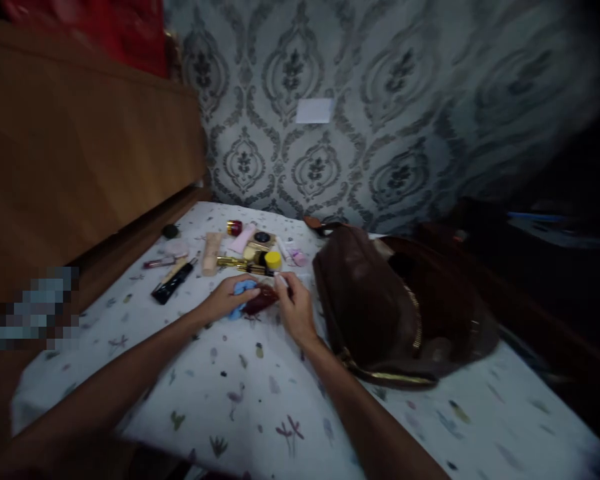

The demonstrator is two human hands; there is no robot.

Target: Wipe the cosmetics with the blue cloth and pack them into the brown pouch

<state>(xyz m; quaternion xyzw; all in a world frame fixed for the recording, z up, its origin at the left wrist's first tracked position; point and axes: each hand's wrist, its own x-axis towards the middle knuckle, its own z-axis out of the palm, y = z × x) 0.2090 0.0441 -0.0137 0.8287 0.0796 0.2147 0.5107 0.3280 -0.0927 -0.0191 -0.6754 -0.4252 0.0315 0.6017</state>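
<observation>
Cosmetics [233, 262] are lying clustered on the worktop, which a printed white cloth [205, 387] is covering, and two bare hands are meeting just in front of them. The left hand [230, 298] is grasping a crumpled blue item [241, 288] together with a glossy dark red item [260, 301], its thumb pressing along the top. The right hand [296, 311] is pinching the right end of that dark red item, which is sitting between the two hands, low over the cloth; a small pale patch at the right fingertips is showing too blurred to name. Beyond the hands, a yellow cap [273, 261], a round dark compact [261, 237], a pink tube [243, 238] and a red jar [234, 228] are resting close together, with a beige tube [211, 255] standing out at their left. A black tube [173, 284] is lying farther left, apart from both hands. A dark brown bag [365, 303] is slumping on the right side of the worktop, its gold zip [400, 379] catching light near the bottom. Patterned wallpaper [245, 160] is filling the background.
</observation>
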